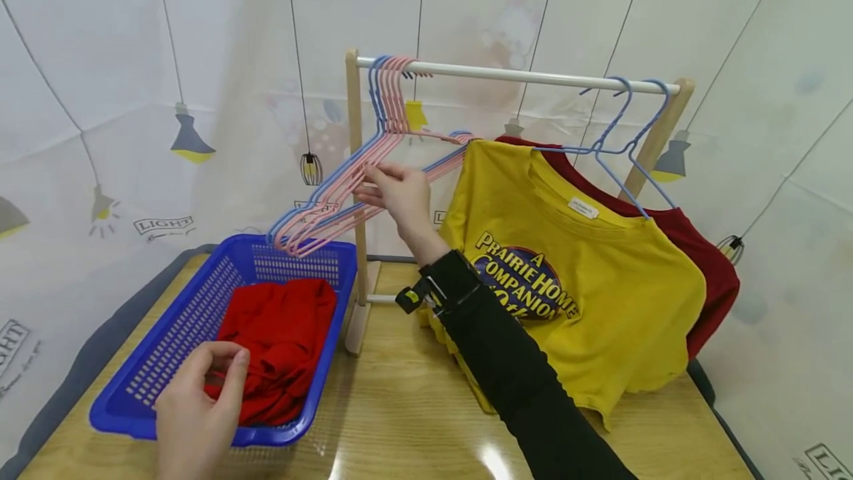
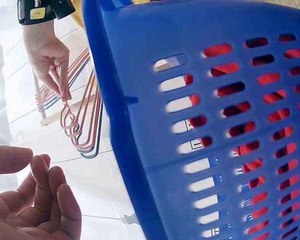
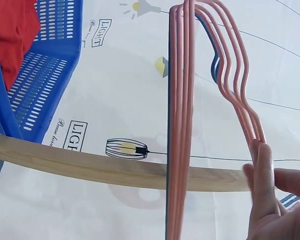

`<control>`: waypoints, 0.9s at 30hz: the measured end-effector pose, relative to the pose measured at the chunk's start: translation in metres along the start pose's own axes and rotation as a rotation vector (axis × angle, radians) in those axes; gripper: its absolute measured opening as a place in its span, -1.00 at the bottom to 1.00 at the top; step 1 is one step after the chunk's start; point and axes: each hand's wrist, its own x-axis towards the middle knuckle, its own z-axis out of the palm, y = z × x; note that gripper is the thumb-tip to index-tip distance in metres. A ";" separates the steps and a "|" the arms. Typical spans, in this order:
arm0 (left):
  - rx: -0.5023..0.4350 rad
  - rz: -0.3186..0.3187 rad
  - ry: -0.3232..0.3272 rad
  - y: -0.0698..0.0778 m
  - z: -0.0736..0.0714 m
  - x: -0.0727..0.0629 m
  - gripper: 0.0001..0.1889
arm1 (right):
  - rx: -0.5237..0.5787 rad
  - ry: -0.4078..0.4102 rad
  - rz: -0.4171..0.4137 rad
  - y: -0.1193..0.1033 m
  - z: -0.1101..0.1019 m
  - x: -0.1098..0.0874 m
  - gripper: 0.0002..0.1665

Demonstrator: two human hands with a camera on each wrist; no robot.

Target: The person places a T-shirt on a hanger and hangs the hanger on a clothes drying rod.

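Several pink and blue clothes hangers [image 1: 393, 102] hang bunched at the left end of the rail. At the sloping arm of a pink hanger [image 3: 250, 122], my right hand [image 1: 403, 195] pinches it between thumb and fingers, as the right wrist view shows. My left hand [image 1: 203, 398] hovers by the near side of a blue plastic basket [image 1: 346, 272], fingers loosely curled, with nothing in them. Inside the basket lies a crumpled red garment [image 1: 280, 347]. In the left wrist view, the basket's slotted wall [image 2: 140, 90] fills the right part, beside my left hand [image 2: 35, 195].
A clothes rack with a white rail [image 1: 506, 74] and wooden posts [image 1: 353, 95] stands on the wooden table [image 1: 400, 406]. At its right end hang a yellow printed T-shirt [image 1: 620, 295] and a dark red shirt [image 1: 713, 280] on blue hangers. Behind is a lamp-printed curtain [image 1: 233, 58].
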 end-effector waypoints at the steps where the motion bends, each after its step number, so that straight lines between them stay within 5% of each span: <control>1: 0.000 -0.003 -0.003 0.000 0.000 0.000 -0.97 | 0.001 0.007 0.003 -0.001 0.000 -0.001 -0.62; 15: 0.012 -0.040 -0.025 -0.001 0.005 -0.002 -0.97 | 0.077 0.094 -0.061 -0.025 -0.002 -0.002 -0.64; 27: 0.024 -0.070 -0.038 -0.001 0.006 -0.003 -0.96 | 0.099 0.045 -0.054 -0.053 -0.004 0.004 -0.69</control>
